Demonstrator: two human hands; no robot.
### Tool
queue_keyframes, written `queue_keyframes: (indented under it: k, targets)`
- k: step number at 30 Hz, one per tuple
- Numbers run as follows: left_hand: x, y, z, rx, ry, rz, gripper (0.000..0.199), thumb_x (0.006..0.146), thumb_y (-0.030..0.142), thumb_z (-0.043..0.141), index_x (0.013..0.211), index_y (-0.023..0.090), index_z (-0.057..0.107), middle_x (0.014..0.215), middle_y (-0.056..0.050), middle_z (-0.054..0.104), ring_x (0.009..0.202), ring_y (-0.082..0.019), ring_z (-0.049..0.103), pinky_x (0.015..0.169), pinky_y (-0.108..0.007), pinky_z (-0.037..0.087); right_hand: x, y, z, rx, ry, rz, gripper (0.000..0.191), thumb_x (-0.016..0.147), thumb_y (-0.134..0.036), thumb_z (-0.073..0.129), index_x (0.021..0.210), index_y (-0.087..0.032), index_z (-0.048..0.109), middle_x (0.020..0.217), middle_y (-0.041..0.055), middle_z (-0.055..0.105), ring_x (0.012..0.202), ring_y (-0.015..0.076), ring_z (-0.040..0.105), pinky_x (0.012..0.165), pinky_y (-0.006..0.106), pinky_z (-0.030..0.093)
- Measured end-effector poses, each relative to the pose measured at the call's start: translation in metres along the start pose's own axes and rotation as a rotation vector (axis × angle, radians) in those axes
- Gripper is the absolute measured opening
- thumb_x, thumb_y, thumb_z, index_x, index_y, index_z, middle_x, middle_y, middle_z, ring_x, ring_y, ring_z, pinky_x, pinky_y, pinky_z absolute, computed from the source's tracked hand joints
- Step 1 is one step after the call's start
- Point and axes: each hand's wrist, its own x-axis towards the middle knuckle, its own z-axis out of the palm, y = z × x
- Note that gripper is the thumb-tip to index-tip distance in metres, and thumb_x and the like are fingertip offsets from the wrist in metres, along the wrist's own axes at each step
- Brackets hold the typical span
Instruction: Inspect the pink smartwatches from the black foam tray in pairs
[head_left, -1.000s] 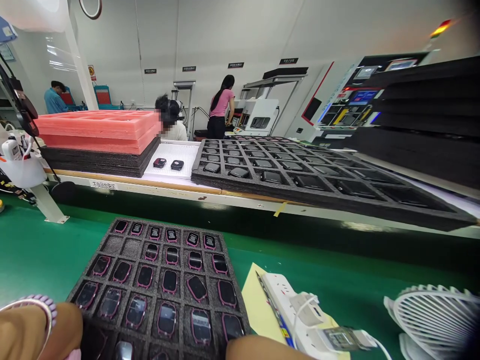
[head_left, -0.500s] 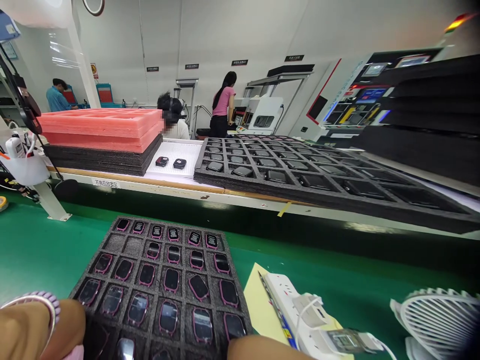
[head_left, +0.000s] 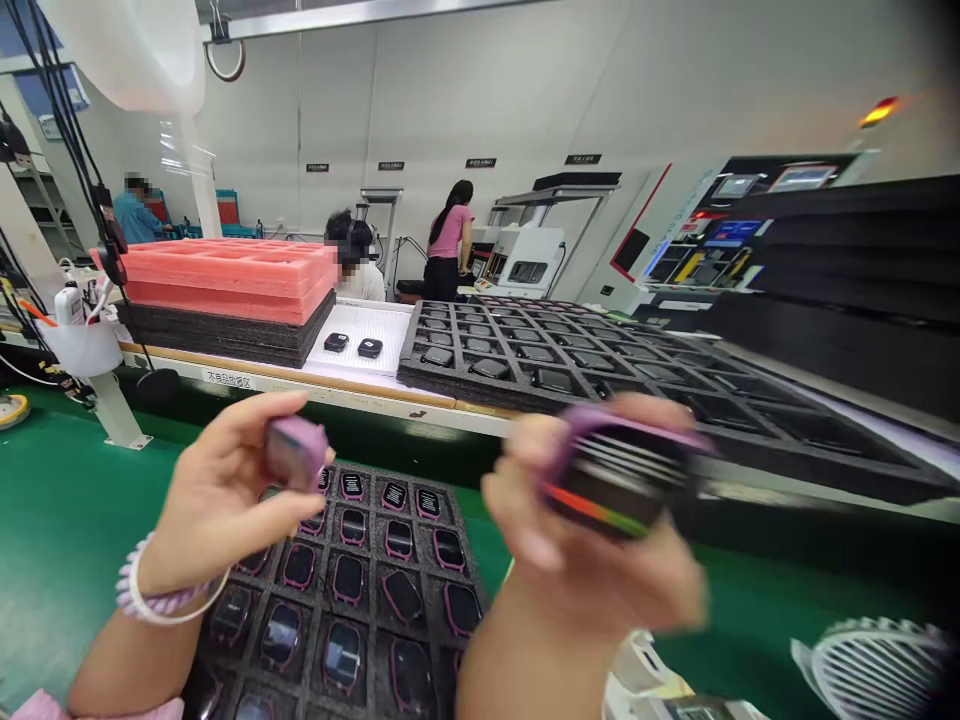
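My left hand (head_left: 225, 490) is raised over the near foam tray (head_left: 375, 640) and pinches a small pink watch body (head_left: 295, 452) between thumb and fingers. Held up to the right, my right hand (head_left: 592, 560) grips a blurred dark device with a purple edge and coloured stripes (head_left: 615, 470). The black foam tray below holds several pink-rimmed watch bodies (head_left: 399, 540) in its pockets, on the green work surface (head_left: 52, 560).
A raised shelf carries a large black foam tray (head_left: 555, 360) with dark parts, a stack of pink and black foam (head_left: 225, 290), and two small watch bodies (head_left: 352, 345). A white fan (head_left: 877, 665) sits at lower right. People work at machines behind.
Both hands have come up from the bottom edge into full view, the left now holding a pink watch body and the right a dark device. The camera tilted slightly down.
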Motion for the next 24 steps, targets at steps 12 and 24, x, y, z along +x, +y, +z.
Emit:
queue_keyframes:
  k: [12, 24]
  targets:
    - [0.037, -0.062, 0.011, -0.123, 0.046, -0.18, 0.06, 0.078, 0.013, 0.07, 0.136, 0.019, 0.051, 0.111, -0.007, 0.063, 0.077, -0.009, 0.064, 0.071, -0.018, 0.058, 0.043, 0.055, 0.03, 0.217, -0.059, 0.26, 0.052, 0.076, -0.021, 0.081, 0.123, -0.023, 0.06, 0.108, 0.0063, 0.072, 0.073, 0.0143, 0.066, 0.067, 0.026, 0.055]
    - [0.038, -0.065, 0.012, -0.195, -0.018, -0.228, 0.059, 0.082, 0.019, 0.068, 0.138, 0.017, 0.052, 0.113, -0.008, 0.065, 0.077, -0.011, 0.071, 0.077, -0.021, 0.061, 0.045, 0.058, 0.04, 0.17, 0.009, 0.242, 0.048, 0.068, -0.019, 0.081, 0.113, -0.023, 0.063, 0.084, -0.0009, 0.065, 0.065, 0.0139, 0.06, 0.062, 0.026, 0.051]
